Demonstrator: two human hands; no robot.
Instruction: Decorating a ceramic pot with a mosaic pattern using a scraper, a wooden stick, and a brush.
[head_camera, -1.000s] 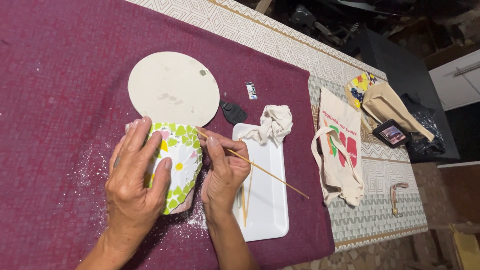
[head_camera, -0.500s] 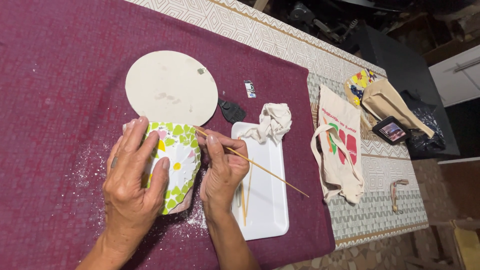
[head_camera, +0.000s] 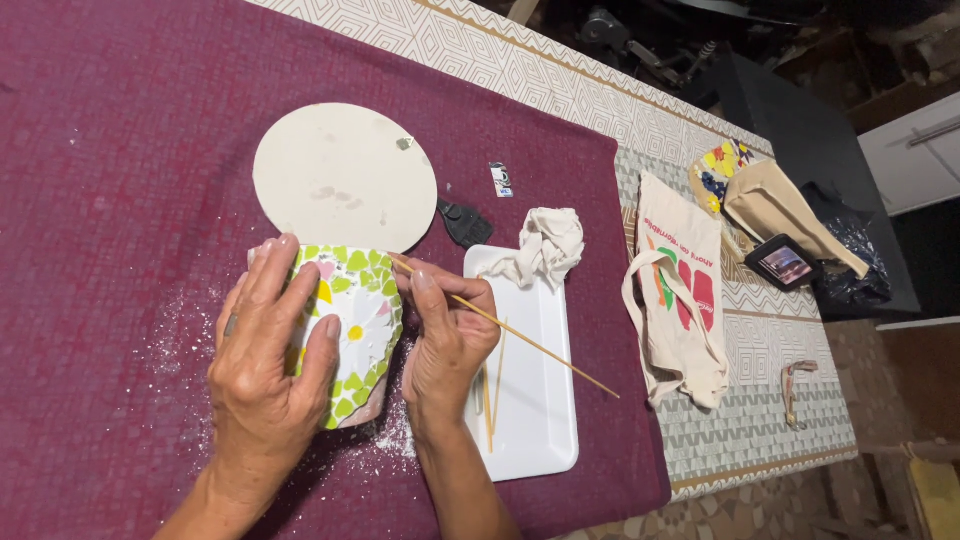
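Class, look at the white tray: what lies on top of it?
On the tray lie a crumpled cloth at its far end and thin sticks. The right hand covers its left edge.

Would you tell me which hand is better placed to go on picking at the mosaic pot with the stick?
Right: the right hand already pinches the thin stick against the mosaic pot, while the left hand grips it.

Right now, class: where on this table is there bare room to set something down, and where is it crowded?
Free: the maroon cloth left of the round disc, and the white tray's lower end. Crowded: around the mosaic pot, both hands, the stick and crumpled rag; tote bag at right.
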